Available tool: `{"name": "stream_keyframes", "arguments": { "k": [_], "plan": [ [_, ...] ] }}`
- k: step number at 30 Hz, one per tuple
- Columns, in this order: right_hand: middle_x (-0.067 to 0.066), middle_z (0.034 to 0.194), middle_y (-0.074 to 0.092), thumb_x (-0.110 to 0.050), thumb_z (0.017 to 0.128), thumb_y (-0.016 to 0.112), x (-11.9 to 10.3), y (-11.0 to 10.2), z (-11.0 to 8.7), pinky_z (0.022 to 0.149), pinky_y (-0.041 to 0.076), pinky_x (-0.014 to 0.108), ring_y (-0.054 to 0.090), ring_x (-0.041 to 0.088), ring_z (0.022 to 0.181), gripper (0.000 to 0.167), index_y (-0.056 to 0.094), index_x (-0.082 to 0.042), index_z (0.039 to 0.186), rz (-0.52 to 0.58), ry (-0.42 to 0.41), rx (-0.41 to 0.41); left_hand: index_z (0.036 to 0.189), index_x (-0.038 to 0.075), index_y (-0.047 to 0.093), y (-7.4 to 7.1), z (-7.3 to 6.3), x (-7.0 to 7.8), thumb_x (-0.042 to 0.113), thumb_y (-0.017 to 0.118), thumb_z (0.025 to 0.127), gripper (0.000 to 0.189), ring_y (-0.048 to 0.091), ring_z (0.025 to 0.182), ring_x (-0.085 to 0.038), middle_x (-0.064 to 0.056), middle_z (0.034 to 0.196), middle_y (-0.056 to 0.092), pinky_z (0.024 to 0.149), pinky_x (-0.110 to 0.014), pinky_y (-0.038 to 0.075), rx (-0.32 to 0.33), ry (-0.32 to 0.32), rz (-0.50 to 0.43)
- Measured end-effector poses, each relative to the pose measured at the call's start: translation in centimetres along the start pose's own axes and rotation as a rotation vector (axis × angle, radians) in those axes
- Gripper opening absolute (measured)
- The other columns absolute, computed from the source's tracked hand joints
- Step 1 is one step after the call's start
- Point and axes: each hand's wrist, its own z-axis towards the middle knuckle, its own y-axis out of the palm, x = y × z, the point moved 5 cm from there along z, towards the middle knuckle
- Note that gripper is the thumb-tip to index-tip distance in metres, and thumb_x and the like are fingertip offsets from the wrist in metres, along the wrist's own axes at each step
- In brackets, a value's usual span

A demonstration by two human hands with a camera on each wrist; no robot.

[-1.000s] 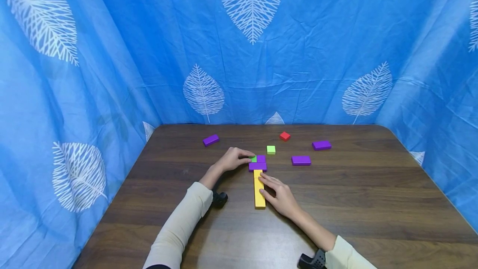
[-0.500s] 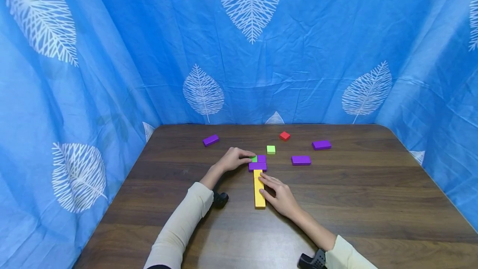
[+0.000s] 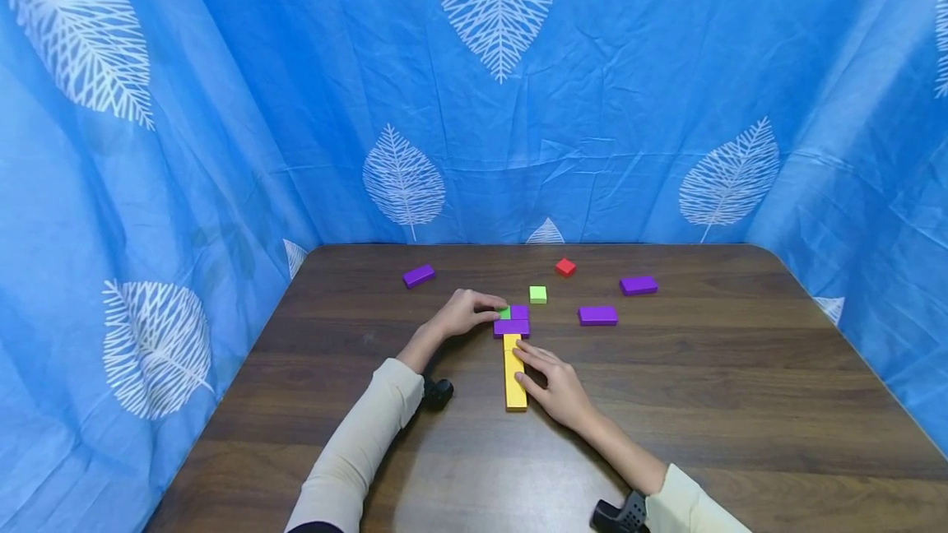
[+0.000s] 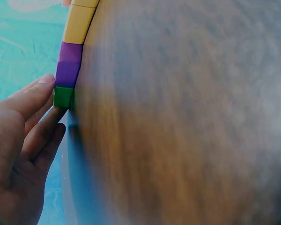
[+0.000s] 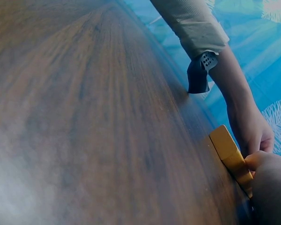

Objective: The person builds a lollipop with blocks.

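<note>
Head view: a brown wood-grain desk [image 3: 741, 385] stands before a blue curtain [image 3: 637, 48] printed with white leaves. Around the middle of the desk's width, a flat, smooth yellow strip [image 3: 514, 377], crossed by a seam near its far end, has its long axis running from the near edge towards the far edge. Its far end meets the middle of a flat purple bar [image 3: 511, 326], which lies crosswise, long axis from left edge to right. Behind that bar sit a small green block [image 3: 506, 313] on the left and a small purple block [image 3: 519, 312] on the right. The left hand [image 3: 461, 315] pinches the green block narrowly; the right hand [image 3: 557, 389] rests loosely extended fingers against the strip's right side. Nearer the far edge lie a light-green square block [image 3: 537, 294] and a red block [image 3: 565, 267], with one purple piece [image 3: 418, 276] towards the far left corner and two purple bars [image 3: 618, 301] towards the far right.

Left wrist view: the green block sits between fingertips, with purple then yellow continuing in line.

Right wrist view: the thumb touches the yellow strip's side; other fingers are mostly hidden.
</note>
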Motion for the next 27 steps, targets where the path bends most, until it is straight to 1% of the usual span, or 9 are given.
{"name": "stream_keyframes", "arguments": {
  "k": [4,9,11,13,17,20,22,25,27],
  "plan": [
    [0.011,0.128,0.055,-0.016,0.087,0.065,0.1,-0.1,0.0,0.095,0.042,0.044,0.051,0.028,0.117,0.037,0.061,-0.002,0.121,-0.002,-0.002,-0.001,0.116,0.011,0.066,-0.4,0.0,-0.2,0.019,0.06,0.091,0.027,0.055,0.113,-0.017,-0.003,0.119,0.062,0.096,-0.032,0.043,0.025,-0.016,-0.032],
    [0.012,0.128,0.055,-0.016,0.086,0.065,0.1,-0.1,0.0,0.094,0.042,0.045,0.051,0.029,0.117,0.038,0.061,-0.001,0.121,-0.012,-0.01,-0.001,0.116,0.009,0.066,-1.6,-0.5,-0.9,0.019,0.061,0.09,0.028,0.056,0.112,-0.017,-0.003,0.117,0.063,0.094,-0.033,0.044,0.112,-0.047,-0.049],
    [0.012,0.128,0.055,-0.016,0.086,0.066,0.0,-0.1,0.0,0.094,0.042,0.046,0.051,0.029,0.116,0.038,0.061,-0.001,0.12,-0.007,-0.014,0.002,0.116,0.009,0.066,-2.3,-0.8,-1.4,0.022,0.061,0.09,0.029,0.057,0.111,-0.018,-0.004,0.115,0.064,0.093,-0.034,0.045,0.169,-0.066,-0.047],
    [0.012,0.128,0.055,-0.016,0.086,0.066,-0.1,-0.2,0.0,0.094,0.042,0.046,0.051,0.03,0.116,0.038,0.061,-0.001,0.12,0.003,-0.013,0.004,0.115,0.009,0.067,-3.2,-1.2,-1.9,0.023,0.062,0.089,0.029,0.058,0.109,-0.019,-0.004,0.114,0.065,0.092,-0.034,0.046,0.242,-0.091,-0.05],
    [0.011,0.128,0.055,-0.016,0.086,0.067,-0.2,-0.1,0.0,0.094,0.042,0.046,0.051,0.029,0.117,0.038,0.061,-0.001,0.12,0.014,-0.014,0.006,0.114,0.007,0.066,-5.2,-2.1,-3.4,0.022,0.064,0.088,0.03,0.06,0.105,-0.022,-0.008,0.112,0.065,0.089,-0.036,0.048,0.417,-0.149,-0.073],
    [0.011,0.128,0.055,-0.015,0.085,0.066,-0.2,-0.2,0.0,0.095,0.042,0.045,0.051,0.029,0.117,0.038,0.061,-0.001,0.12,0.016,-0.015,0.011,0.116,0.005,0.065,-6.7,-2.9,-4.7,0.02,0.064,0.088,0.032,0.06,0.104,-0.026,-0.011,0.114,0.064,0.089,-0.039,0.048,0.531,-0.223,-0.108],
    [0.012,0.127,0.055,-0.015,0.085,0.067,-0.2,-0.2,0.0,0.095,0.041,0.045,0.051,0.029,0.116,0.038,0.061,-0.001,0.12,0.015,-0.019,0.017,0.118,0.006,0.064,-7.5,-3.4,-5.8,0.02,0.064,0.088,0.033,0.059,0.105,-0.029,-0.012,0.116,0.062,0.09,-0.041,0.046,0.586,-0.292,-0.104],
    [0.012,0.127,0.056,-0.014,0.085,0.067,-0.2,-0.2,0.0,0.095,0.042,0.045,0.052,0.029,0.116,0.037,0.062,-0.001,0.119,0.015,-0.021,0.021,0.121,0.008,0.062,-8.4,-4.2,-7.4,0.021,0.064,0.088,0.035,0.053,0.113,-0.032,-0.014,0.122,0.058,0.095,-0.044,0.042,0.624,-0.409,-0.073],
    [0.012,0.127,0.056,-0.015,0.085,0.067,-0.2,-0.3,0.0,0.095,0.042,0.045,0.052,0.028,0.116,0.037,0.062,-0.001,0.119,0.014,-0.02,0.021,0.122,0.008,0.061,-8.6,-4.7,-8.3,0.02,0.065,0.087,0.037,0.05,0.117,-0.033,-0.016,0.124,0.056,0.098,-0.044,0.039,0.626,-0.475,-0.047]
  ]
}}
